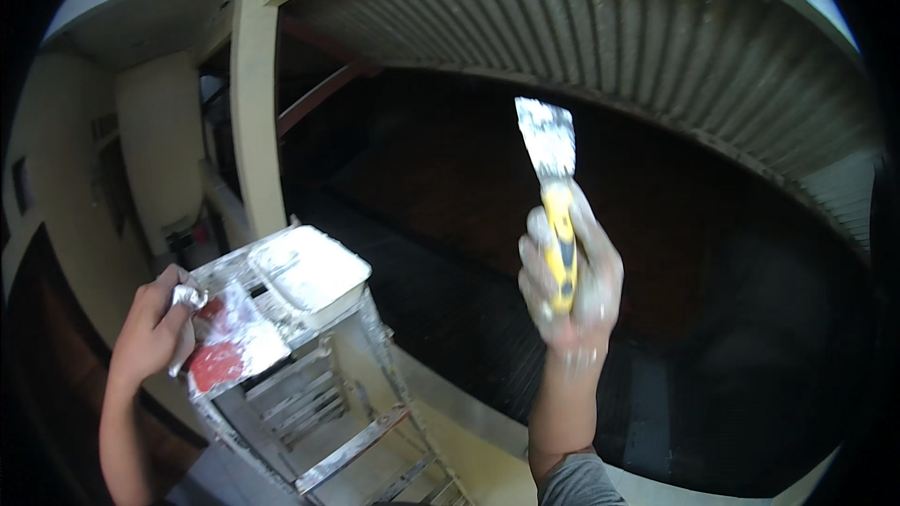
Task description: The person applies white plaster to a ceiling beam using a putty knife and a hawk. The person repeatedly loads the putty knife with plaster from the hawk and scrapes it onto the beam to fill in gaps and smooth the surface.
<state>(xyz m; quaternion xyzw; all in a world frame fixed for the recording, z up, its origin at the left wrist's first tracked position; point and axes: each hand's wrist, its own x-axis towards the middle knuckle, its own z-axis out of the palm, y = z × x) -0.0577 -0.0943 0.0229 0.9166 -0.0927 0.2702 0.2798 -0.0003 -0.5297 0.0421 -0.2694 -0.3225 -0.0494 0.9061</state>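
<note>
Right of the white-spattered stepladder (354, 447), open air stretches to the right hand (597, 274) and its yellow-handled, white-smeared flat scraper (560, 242), leaving room to pass between. The ladder's top is mostly blocked by a rectangular white tray (309, 270) and a flat red-and-white smeared plate (221, 363) in the left hand (148, 330); beyond the ladder, an upright cream post (255, 103) stands in the way.
</note>
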